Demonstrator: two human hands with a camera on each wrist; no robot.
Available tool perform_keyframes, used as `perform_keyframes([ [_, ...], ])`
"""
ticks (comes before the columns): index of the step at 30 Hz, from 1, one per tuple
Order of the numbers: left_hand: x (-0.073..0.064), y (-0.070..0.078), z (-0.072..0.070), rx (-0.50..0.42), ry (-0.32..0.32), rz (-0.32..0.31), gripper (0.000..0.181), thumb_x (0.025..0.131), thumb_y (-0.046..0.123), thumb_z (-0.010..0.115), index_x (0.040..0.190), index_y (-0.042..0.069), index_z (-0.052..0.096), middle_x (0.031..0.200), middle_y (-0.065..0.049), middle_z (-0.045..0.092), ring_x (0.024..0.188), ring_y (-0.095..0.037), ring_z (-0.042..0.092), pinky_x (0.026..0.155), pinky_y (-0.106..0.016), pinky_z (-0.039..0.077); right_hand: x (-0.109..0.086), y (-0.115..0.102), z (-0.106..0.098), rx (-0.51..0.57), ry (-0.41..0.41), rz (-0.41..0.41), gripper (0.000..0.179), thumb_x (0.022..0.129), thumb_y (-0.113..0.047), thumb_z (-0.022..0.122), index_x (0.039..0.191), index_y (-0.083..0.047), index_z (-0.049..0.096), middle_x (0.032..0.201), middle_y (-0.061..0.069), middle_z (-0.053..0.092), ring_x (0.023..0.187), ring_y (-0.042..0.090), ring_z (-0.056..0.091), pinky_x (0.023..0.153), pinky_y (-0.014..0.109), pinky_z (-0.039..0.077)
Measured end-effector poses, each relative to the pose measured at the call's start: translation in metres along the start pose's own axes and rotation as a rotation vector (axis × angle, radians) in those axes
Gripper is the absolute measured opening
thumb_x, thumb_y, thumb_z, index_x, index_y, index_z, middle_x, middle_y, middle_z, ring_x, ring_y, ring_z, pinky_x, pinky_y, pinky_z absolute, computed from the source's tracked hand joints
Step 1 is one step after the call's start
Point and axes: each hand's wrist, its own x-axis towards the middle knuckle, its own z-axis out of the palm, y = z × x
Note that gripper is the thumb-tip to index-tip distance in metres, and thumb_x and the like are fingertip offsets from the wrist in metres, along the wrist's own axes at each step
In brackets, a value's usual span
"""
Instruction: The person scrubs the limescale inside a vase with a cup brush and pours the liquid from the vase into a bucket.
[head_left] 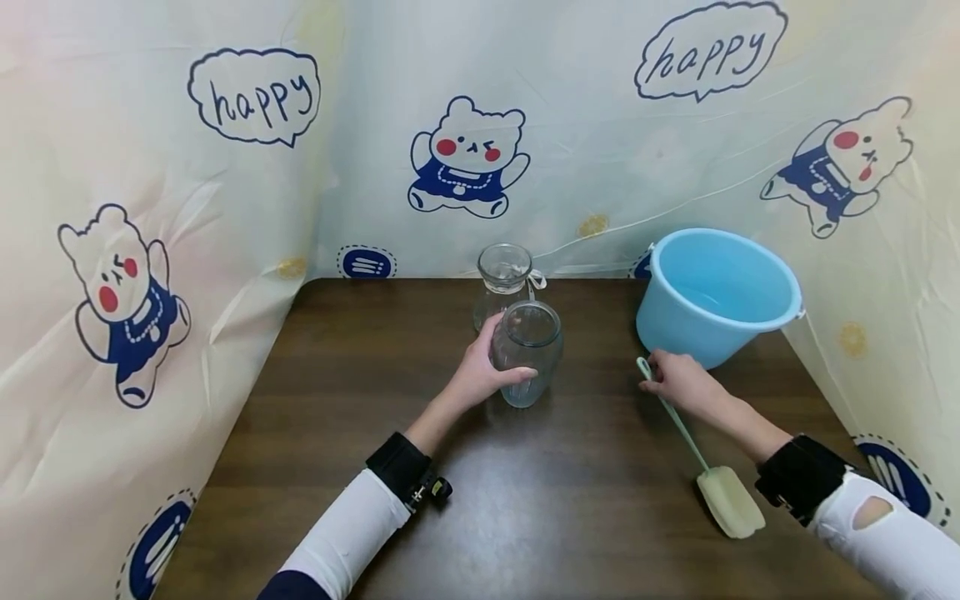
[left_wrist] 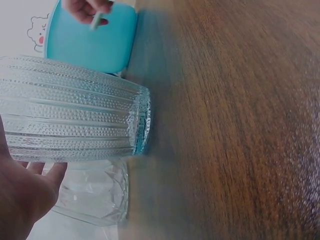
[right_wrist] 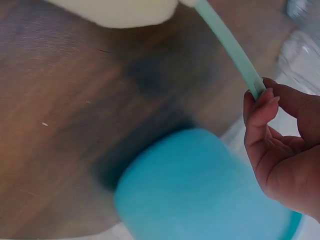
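Observation:
My left hand (head_left: 487, 367) grips a clear glass jar (head_left: 528, 354), its thumb across the near side. The left wrist view shows the jar (left_wrist: 75, 110) with ribbed, dotted walls; whether its base touches the table, I cannot tell. Close behind stands a second glass jar (head_left: 495, 296) with a white bow at its neck. My right hand (head_left: 686, 383) pinches the pale green handle (right_wrist: 232, 52) of a sponge brush near its end. The brush's cream sponge head (head_left: 731, 502) points toward me, low over or on the table.
A light blue bucket (head_left: 693, 321) stands at the back right, just beyond my right hand. The brown wooden table (head_left: 337, 400) meets a patterned curtain (head_left: 360, 167) at its back and sides.

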Motion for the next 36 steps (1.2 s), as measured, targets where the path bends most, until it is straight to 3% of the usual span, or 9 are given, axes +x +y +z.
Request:
perform_keyframes([
  [5, 0.001, -0.006, 0.000, -0.005, 0.000, 0.006, 0.095, 0.068, 0.033, 0.086, 0.147, 0.028, 0.034, 0.136, -0.003, 0.054, 0.119, -0.020, 0.051, 0.097, -0.052, 0.045, 0.001, 0.006, 0.013, -0.011, -0.044, -0.016, 0.024, 0.086, -0.015, 0.071, 0.099, 0.003, 0.061, 0.074, 0.008, 0.063, 0.061, 0.014, 0.055, 0.053, 0.028, 0.048],
  [13, -0.001, -0.003, 0.002, -0.006, -0.003, 0.010, 0.093, 0.070, 0.027, 0.086, 0.147, 0.025, 0.034, 0.136, -0.004, 0.054, 0.120, -0.021, 0.050, 0.099, -0.053, 0.044, -0.002, 0.008, 0.027, -0.014, -0.091, 0.010, 0.021, 0.084, -0.016, 0.073, 0.095, -0.001, 0.062, 0.071, 0.004, 0.059, 0.061, 0.014, 0.052, 0.054, 0.028, 0.044],
  [20, -0.009, 0.021, -0.004, -0.003, -0.021, 0.007, 0.092, 0.072, 0.023, 0.084, 0.148, 0.015, 0.034, 0.138, -0.011, 0.054, 0.122, -0.024, 0.050, 0.100, -0.053, 0.044, -0.001, 0.008, 0.031, -0.059, -0.107, 0.005, 0.019, 0.081, -0.015, 0.075, 0.086, -0.004, 0.061, 0.068, 0.003, 0.057, 0.059, 0.013, 0.050, 0.051, 0.027, 0.042],
  [22, -0.008, 0.018, -0.004, -0.003, -0.019, 0.009, 0.091, 0.071, 0.027, 0.084, 0.147, 0.020, 0.034, 0.137, -0.007, 0.054, 0.122, -0.021, 0.050, 0.100, -0.052, 0.044, -0.001, 0.009, 0.032, -0.062, -0.103, -0.001, 0.019, 0.081, -0.015, 0.075, 0.085, -0.003, 0.060, 0.068, 0.003, 0.056, 0.058, 0.013, 0.050, 0.051, 0.027, 0.042],
  [26, -0.002, -0.003, 0.000, -0.002, -0.007, 0.008, 0.092, 0.069, 0.034, 0.085, 0.146, 0.031, 0.034, 0.135, 0.001, 0.054, 0.121, -0.017, 0.050, 0.099, -0.051, 0.044, -0.002, 0.010, 0.033, -0.066, -0.091, 0.001, 0.020, 0.080, -0.016, 0.075, 0.085, -0.003, 0.060, 0.068, 0.004, 0.057, 0.058, 0.014, 0.050, 0.050, 0.028, 0.043],
  [36, -0.001, -0.004, -0.001, -0.004, -0.009, 0.020, 0.094, 0.069, 0.035, 0.085, 0.146, 0.029, 0.033, 0.136, -0.002, 0.054, 0.121, -0.018, 0.049, 0.099, -0.052, 0.045, -0.002, 0.010, 0.023, -0.072, -0.058, -0.008, 0.024, 0.084, -0.019, 0.072, 0.093, 0.000, 0.062, 0.073, 0.006, 0.062, 0.061, 0.014, 0.054, 0.053, 0.030, 0.047],
])
